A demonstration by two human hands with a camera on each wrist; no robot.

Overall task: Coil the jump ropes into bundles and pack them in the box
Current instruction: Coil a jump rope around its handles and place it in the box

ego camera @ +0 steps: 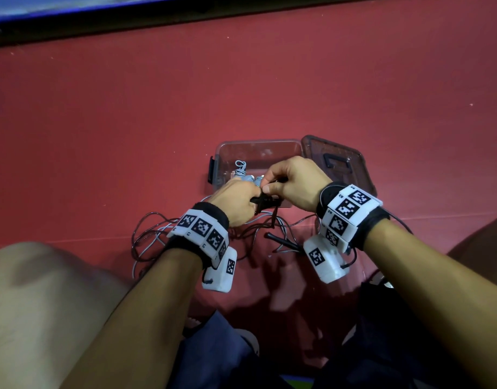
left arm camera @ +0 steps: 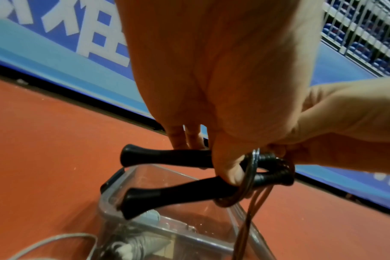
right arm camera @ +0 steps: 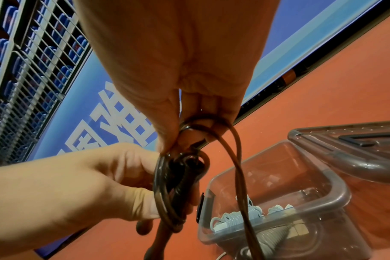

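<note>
**Black jump rope: winding cord round paired handles, above box**

Black jump rope with thin dark cord (left arm camera: 248, 179) is held over the near edge of the clear plastic box (ego camera: 258, 153), its two black plastic handles (left arm camera: 167, 157) side by side. Left hand (ego camera: 236, 202) clamps both handles. Right hand (ego camera: 295, 182) pinches a cord loop beside the wrapped end. Most of the cord lies loose on the red floor (ego camera: 101, 136) beneath the wrists, mixed with a pale grey cord (ego camera: 146, 256). A coiled grey rope bundle (right arm camera: 236, 217) is already in the box; the smoky lid (ego camera: 340, 164) lies open to the right.

Risks, judged: the trailing cord may snag the grey one and drag it up; slack wraps may slip off the handle ends; handles splay apart, so the bundle may loosen.
</note>
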